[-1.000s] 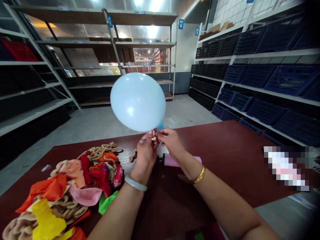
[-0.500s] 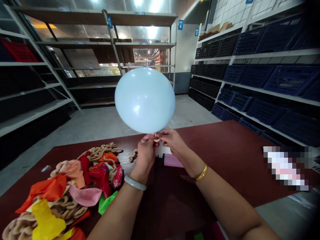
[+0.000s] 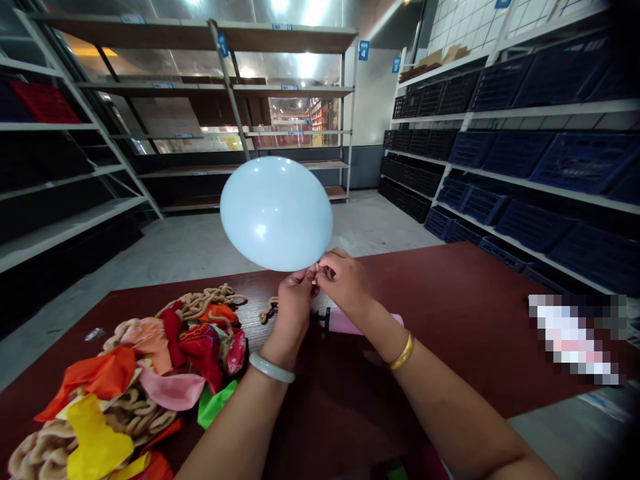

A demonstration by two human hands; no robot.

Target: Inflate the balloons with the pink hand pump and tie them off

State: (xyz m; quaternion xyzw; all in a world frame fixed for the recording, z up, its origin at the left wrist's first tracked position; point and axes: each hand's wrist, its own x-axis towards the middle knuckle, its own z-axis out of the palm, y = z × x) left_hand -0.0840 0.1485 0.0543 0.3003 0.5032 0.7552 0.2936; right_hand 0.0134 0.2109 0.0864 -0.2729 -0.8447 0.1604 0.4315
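Observation:
A pale blue inflated balloon (image 3: pixel 276 213) floats over the far edge of the table, its neck down between my fingers. My left hand (image 3: pixel 295 300) pinches the neck from the left. From the right, my right hand (image 3: pixel 345 280) is closed on the same neck, fingertips bunched together. A small beige bit shows between the fingertips; its exact form is hidden. Below my hands lies a pink hand pump (image 3: pixel 345 321) with a black nozzle, partly covered by my right wrist. Near my left hand rests a short beige cord-like piece (image 3: pixel 267 311).
Deflated balloons in several colours, such as a yellow one (image 3: pixel 95 437), and beige cords (image 3: pixel 200 305) pile up on the left of the brown table (image 3: pixel 450 320). Shelves with dark blue crates (image 3: pixel 515 160) line the right. A bare rack (image 3: pixel 300 40) stands behind.
The balloon has tipped left and dropped slightly. My right hand has closed in on the neck near my left fingertips. More of the pink pump shows now.

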